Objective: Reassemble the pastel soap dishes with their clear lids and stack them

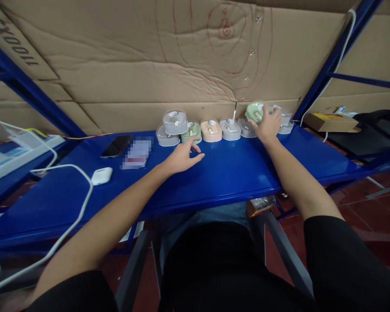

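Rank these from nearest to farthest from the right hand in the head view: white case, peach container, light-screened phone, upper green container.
From the right hand:
1. Upper green container, in its grasp
2. Peach container, to its left
3. Light-screened phone, farther left
4. White case, leftmost of the four

A black top (211,264) with short, loose sleeves (341,255) is worn with blue jeans (221,213), and both forearms (136,195) are bare.

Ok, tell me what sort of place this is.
Probably a makeshift work area in a workshop or warehouse: a blue tabletop set within a blue frame, cardboard sheets forming the back wall, and small clear-lidded containers lined up along the rear edge.
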### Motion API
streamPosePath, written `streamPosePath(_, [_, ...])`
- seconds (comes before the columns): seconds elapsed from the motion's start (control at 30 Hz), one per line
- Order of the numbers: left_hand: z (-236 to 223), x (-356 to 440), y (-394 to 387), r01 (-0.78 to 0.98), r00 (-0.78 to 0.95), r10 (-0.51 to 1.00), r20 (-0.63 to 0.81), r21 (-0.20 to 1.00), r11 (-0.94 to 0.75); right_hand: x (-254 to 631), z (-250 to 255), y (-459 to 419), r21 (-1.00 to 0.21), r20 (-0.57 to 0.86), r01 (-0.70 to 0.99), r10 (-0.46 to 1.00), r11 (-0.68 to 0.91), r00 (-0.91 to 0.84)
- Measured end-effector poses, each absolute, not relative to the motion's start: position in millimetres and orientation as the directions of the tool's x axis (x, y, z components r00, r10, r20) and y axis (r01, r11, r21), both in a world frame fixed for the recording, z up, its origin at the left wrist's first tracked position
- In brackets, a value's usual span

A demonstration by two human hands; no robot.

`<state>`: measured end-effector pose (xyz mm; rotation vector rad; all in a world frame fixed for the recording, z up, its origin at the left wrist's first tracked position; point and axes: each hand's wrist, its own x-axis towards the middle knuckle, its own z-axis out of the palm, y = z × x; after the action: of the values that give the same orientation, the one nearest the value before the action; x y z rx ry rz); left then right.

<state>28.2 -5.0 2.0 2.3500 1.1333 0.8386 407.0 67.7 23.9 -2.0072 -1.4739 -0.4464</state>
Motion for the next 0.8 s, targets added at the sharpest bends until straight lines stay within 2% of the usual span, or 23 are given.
streamPosePath(0.17, [5, 29, -7, 0.569, 0.509, 0.799, 0.32, 0.572, -0.592, 404, 15, 79, -0.308, 0.569, 0.916, 0.722, -0.256, 0.393])
streamPosePath(0.53, [6, 28, -8, 0.596, 0.527, 0.799, 0.289, 0.544, -0.59, 404, 22, 73, -0.201, 0.592, 0.946, 0.738, -0.254, 0.324])
streamPosePath(0.8, [5, 27, -6, 0.617, 0.53, 0.802, 0.275, 0.524, -0.587, 404, 27, 62, -0.23, 0.572, 0.926, 0.729, -0.299, 0.377])
